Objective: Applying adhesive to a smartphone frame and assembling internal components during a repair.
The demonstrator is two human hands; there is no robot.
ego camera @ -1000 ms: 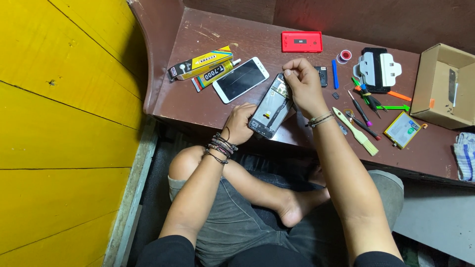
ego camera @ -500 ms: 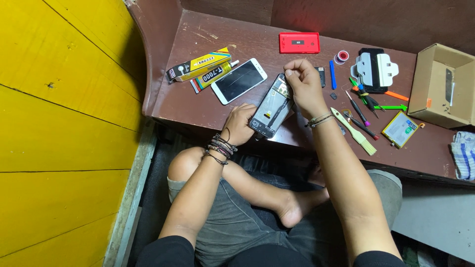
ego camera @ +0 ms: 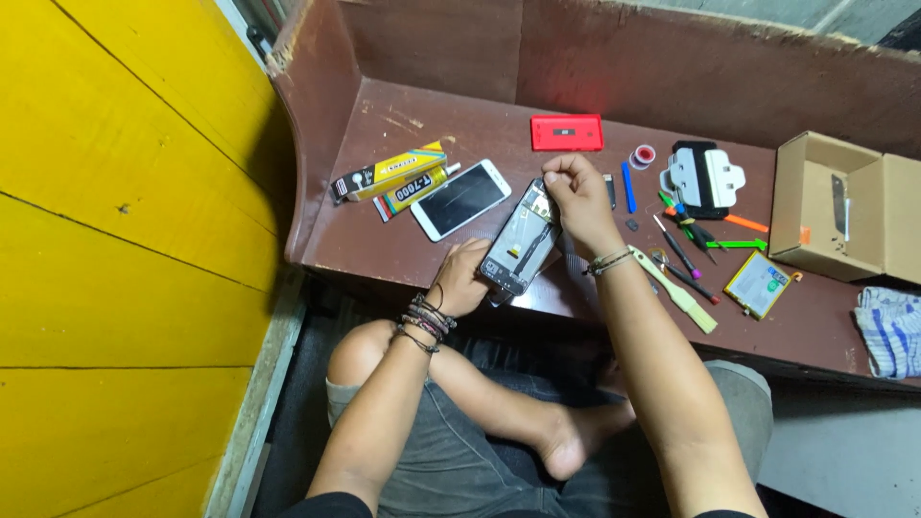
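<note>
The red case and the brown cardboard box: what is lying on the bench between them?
In the head view, between the red case and the cardboard box lie a small tape roll, a blue tool and a black-and-white holder.

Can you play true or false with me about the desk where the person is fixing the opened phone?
1. The left hand holds the bottom end of the opened phone. True.
2. The right hand is picking up the red case. False: its fingers are at the top end of the opened phone, and the red case lies apart, farther back on the brown desk.
3. A white phone lies screen up beside the yellow glue box. True.
4. The cardboard box sits at the left end of the desk. False: it is at the right end.
5. A blue checked cloth lies near the desk's right edge. True.
</note>
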